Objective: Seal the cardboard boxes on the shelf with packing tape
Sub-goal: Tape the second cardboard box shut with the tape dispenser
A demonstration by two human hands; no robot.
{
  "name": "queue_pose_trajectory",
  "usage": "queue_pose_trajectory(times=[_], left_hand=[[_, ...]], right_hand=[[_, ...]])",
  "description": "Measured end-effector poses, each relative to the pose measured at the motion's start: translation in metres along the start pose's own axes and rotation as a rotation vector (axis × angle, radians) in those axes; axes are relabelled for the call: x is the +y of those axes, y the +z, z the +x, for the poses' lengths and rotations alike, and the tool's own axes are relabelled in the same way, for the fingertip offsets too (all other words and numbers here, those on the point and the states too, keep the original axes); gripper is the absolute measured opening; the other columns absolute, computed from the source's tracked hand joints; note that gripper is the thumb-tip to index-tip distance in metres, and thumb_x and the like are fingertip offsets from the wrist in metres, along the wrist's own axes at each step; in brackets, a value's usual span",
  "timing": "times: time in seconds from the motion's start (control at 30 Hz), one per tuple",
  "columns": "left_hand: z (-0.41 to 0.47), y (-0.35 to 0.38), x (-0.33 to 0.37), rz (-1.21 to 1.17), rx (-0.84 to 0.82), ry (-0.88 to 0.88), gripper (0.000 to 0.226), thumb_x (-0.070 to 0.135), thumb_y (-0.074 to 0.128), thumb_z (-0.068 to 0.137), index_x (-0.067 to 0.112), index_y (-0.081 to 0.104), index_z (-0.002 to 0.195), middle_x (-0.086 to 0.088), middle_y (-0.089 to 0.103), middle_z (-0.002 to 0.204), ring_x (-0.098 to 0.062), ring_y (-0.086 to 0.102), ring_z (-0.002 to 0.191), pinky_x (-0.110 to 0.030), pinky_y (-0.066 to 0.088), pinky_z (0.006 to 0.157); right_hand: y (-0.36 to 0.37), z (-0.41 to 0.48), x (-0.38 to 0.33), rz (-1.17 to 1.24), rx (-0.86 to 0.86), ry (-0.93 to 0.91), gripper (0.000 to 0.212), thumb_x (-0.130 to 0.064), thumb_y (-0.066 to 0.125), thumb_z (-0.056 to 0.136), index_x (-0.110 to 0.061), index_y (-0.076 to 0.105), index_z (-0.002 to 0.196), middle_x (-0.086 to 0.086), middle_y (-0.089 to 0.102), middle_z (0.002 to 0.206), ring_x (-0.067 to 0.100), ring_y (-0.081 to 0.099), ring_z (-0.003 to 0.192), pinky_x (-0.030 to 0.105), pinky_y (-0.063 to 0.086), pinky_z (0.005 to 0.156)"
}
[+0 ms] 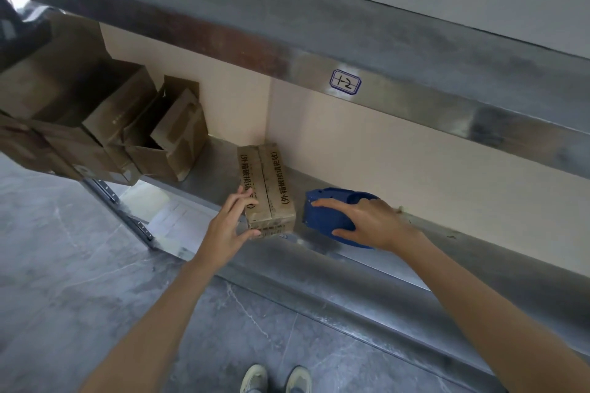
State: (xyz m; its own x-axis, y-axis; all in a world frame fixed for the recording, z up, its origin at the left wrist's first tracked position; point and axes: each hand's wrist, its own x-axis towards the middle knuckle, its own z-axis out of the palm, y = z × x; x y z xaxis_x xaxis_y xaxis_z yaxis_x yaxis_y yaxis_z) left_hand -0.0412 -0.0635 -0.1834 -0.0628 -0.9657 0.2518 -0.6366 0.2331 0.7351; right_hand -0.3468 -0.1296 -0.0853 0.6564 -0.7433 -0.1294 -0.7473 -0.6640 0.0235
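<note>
Small cardboard box (266, 188) on the steel shelf (217, 180), the left hand (228, 228) resting nearly straight fingers on its near corner; the right hand (367, 220) clasps the blue tape dispenser (322, 217) just beside it.

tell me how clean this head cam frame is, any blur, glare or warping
Head view: the wide lens tilts and slightly bows the metal shelf beam; soft glare streaks along it beside the label; the open boxes at upper left are dim and smeared; the printed box and blue tape dispenser near centre are sharper; lighting is flat, with a faint shadow under the dispenser.
</note>
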Motion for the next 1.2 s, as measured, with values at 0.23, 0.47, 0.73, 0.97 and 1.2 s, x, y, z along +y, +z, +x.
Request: queue_pose_trajectory(times=[0.23, 0.47, 0.73, 0.97, 1.2], left_hand=[[0.000, 0.000, 0.000, 0.013, 0.007, 0.016, 0.060, 0.012, 0.083, 0.075, 0.018, 0.053, 0.127, 0.010, 0.041, 0.142, -0.003, 0.021, 0.148, -0.034, 0.041, 0.109], [0.003, 0.005, -0.002, 0.003, 0.027, 0.006, 0.064, 0.011, 0.084, 0.073, 0.024, 0.050, 0.126, 0.011, 0.041, 0.144, -0.003, 0.020, 0.148, -0.032, 0.041, 0.107], [0.005, 0.003, 0.002, 0.024, 0.010, -0.002, 0.064, 0.012, 0.085, 0.072, 0.024, 0.050, 0.125, 0.009, 0.041, 0.143, -0.002, 0.021, 0.148, -0.032, 0.040, 0.109], [0.005, 0.005, 0.002, 0.031, 0.034, -0.012, 0.065, 0.011, 0.086, 0.071, 0.023, 0.050, 0.124, 0.011, 0.041, 0.142, 0.003, 0.020, 0.146, -0.031, 0.042, 0.108], [0.005, 0.001, 0.004, 0.043, 0.007, -0.015, 0.066, 0.015, 0.085, 0.074, 0.027, 0.048, 0.126, 0.012, 0.038, 0.145, 0.000, 0.019, 0.147, -0.033, 0.046, 0.104]], right_hand=[[0.010, 0.009, -0.024, -0.092, 0.083, -0.073, 0.066, -0.037, 0.060, 0.094, -0.040, 0.028, 0.151, 0.000, 0.052, 0.064, 0.018, 0.047, 0.049, 0.028, 0.037, 0.039], [0.026, 0.013, -0.031, -0.082, 0.274, -0.065, 0.067, -0.025, 0.084, 0.074, -0.027, 0.058, 0.136, 0.002, 0.047, 0.048, 0.016, 0.037, 0.036, 0.023, 0.021, 0.035], [0.038, 0.041, -0.015, 0.362, 0.067, 0.302, 0.067, -0.047, 0.051, 0.097, -0.045, 0.013, 0.153, 0.007, 0.066, 0.086, 0.026, 0.063, 0.071, 0.036, 0.052, 0.061], [0.054, 0.035, 0.008, 0.478, -0.060, 0.345, 0.067, -0.034, 0.050, 0.100, -0.047, 0.010, 0.152, 0.017, 0.067, 0.096, 0.035, 0.066, 0.080, 0.046, 0.055, 0.071], [0.055, 0.029, 0.006, 0.304, -0.060, 0.308, 0.071, -0.045, 0.045, 0.101, -0.047, -0.004, 0.152, 0.009, 0.057, 0.086, 0.026, 0.060, 0.068, 0.036, 0.051, 0.060]])
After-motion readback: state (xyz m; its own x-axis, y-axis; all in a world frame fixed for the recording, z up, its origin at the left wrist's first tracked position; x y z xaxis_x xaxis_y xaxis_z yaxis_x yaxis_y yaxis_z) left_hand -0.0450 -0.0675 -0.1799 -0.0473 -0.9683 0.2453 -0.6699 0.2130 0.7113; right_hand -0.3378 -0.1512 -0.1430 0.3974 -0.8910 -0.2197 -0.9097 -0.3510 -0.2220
